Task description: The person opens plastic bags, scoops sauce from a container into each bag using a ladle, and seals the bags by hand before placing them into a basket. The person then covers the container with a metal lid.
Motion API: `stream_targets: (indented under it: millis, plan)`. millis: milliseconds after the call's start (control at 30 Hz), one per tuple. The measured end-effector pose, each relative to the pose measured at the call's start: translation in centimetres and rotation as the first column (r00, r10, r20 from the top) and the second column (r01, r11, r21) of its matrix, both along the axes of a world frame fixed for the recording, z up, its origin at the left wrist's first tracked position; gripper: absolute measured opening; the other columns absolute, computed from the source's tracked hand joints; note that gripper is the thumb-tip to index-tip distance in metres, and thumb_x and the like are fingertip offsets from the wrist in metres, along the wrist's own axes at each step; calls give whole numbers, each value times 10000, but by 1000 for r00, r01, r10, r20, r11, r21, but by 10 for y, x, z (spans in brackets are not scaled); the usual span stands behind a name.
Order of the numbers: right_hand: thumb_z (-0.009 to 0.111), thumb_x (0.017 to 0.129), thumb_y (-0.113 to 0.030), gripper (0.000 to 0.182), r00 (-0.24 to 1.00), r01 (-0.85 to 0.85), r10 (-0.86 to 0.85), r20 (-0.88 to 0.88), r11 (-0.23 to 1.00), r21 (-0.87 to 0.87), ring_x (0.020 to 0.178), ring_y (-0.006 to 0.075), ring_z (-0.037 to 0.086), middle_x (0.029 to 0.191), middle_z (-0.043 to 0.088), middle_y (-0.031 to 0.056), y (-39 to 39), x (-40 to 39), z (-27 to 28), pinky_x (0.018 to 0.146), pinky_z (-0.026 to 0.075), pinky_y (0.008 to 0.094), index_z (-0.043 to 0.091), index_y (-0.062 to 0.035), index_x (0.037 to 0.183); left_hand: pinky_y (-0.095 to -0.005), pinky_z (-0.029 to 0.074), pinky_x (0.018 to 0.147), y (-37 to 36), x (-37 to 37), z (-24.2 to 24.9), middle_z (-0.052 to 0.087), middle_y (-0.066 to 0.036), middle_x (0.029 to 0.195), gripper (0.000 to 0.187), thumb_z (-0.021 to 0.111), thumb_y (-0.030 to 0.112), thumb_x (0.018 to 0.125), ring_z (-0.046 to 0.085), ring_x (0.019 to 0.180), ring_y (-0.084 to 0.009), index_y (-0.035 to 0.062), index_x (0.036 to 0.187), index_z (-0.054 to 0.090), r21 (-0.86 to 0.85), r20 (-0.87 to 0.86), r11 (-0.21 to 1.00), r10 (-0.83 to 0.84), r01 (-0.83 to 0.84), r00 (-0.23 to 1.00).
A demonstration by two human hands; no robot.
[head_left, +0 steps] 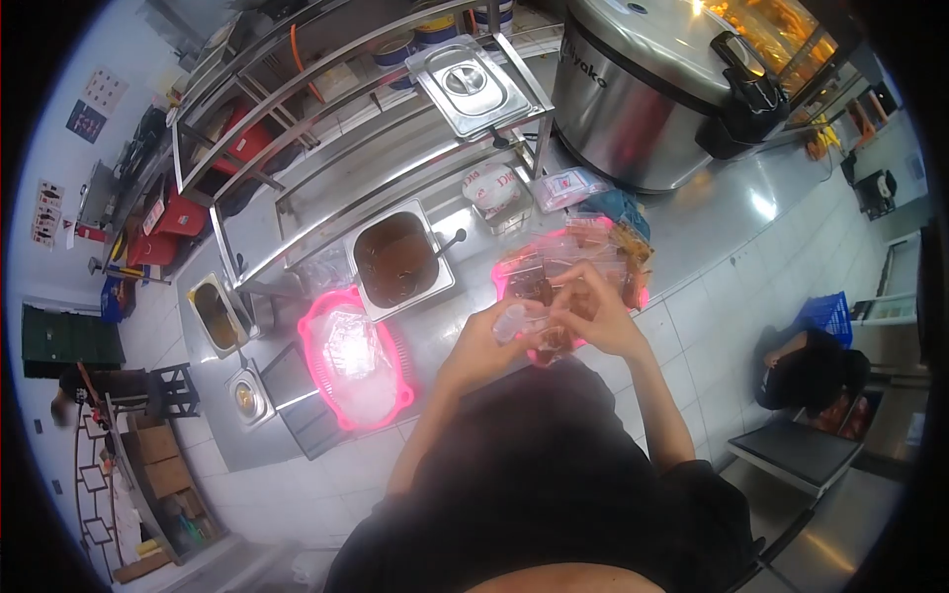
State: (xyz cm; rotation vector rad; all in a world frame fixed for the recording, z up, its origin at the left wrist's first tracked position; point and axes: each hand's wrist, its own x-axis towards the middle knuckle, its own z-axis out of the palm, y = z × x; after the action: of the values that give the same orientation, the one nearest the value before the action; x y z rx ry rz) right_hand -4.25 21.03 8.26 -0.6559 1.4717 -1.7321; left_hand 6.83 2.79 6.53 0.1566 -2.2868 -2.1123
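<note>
Just under the right hand (599,314) — pink basket (501,281), brownish packets (593,240).

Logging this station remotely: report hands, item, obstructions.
Left hand holding clear plastic item. Right hand close beside it, grip unclear. Pink basket of packets partly hidden behind hands; nothing visibly blocking.

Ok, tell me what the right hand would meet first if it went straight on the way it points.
The right hand would probably meet the clear plastic packaging over the nearer pink basket first, though depth is unclear.
</note>
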Motion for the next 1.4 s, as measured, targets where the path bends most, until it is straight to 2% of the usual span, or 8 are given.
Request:
stream_targets:
  millis: [333,500,633,800,867,1167,1267,1400]
  plan:
    - [562,892,41,282,982,8,-8,-190,1000,-3,830,101,610,853,541,25,-16,-8,-34,784,499,268,497,-42,1153,-285,493,797,-6,5,-53,694,-38,953,404,813,168,756,626,862,-112,46,1109,659,61,50,998,16,-19,999]
    - [581,855,57,301,923,-16,87,-374,982,191,787,132,620,809,575,42,-22,-20,-82,738,499,294,498,-36,1129,-310,502,750,-8,15,-75,708,-143,921,378,750,318,809,681,846,-207,74,1088,676,-432,187,899,165,-70,968]
    - [610,812,53,308,839,201,4,-544,927,317,723,189,628,795,619,96,-46,-36,-99,713,498,289,498,-40,1084,-377,518,745,-10,20,-77,694,-186,912,340,700,315,837,678,866,-335,102,1100,665,-413,155,850,420,-328,894]
    - [628,821,-4,299,814,269,39,-580,859,435,864,297,630,977,624,167,-61,-48,-109,795,495,343,503,-37,1090,-305,508,781,-29,41,-76,728,-81,850,294,639,273,891,693,837,-188,51,1081,663,-179,167,874,479,-451,862]
    - [662,731,18,508,358,327,-28,-933,940,97,1017,390,523,1088,557,193,-61,-43,-107,885,444,450,491,-69,1202,-292,504,787,-31,47,-73,731,-63,839,289,628,269,900,689,841,-162,40,1073,663,-183,186,868,491,-461,851]
    - [673,732,-50,614,475,109,466,-746,810,576,1133,445,430,1175,493,210,-64,-53,-98,995,327,526,439,-56,1299,-236,458,666,-41,58,-67,724,-43,836,275,601,243,937,634,796,-81,44,1117,658,-133,221,889,458,-439,861]
    - [709,677,-1,634,212,237,299,-930,908,346,1065,361,461,1181,495,151,-67,-62,-114,917,334,453,497,-149,1256,-234,456,682,-47,59,-65,723,-43,838,280,597,242,941,630,797,-79,36,1121,655,-127,196,891,453,-436,869]
    - [707,673,-8,648,218,263,302,-928,898,354,1096,349,469,1219,476,127,-83,-68,-85,913,328,448,498,-177,1262,-277,480,773,-52,58,-61,726,-56,858,312,583,282,937,648,845,-124,50,1135,649,-37,218,907,416,-419,883]
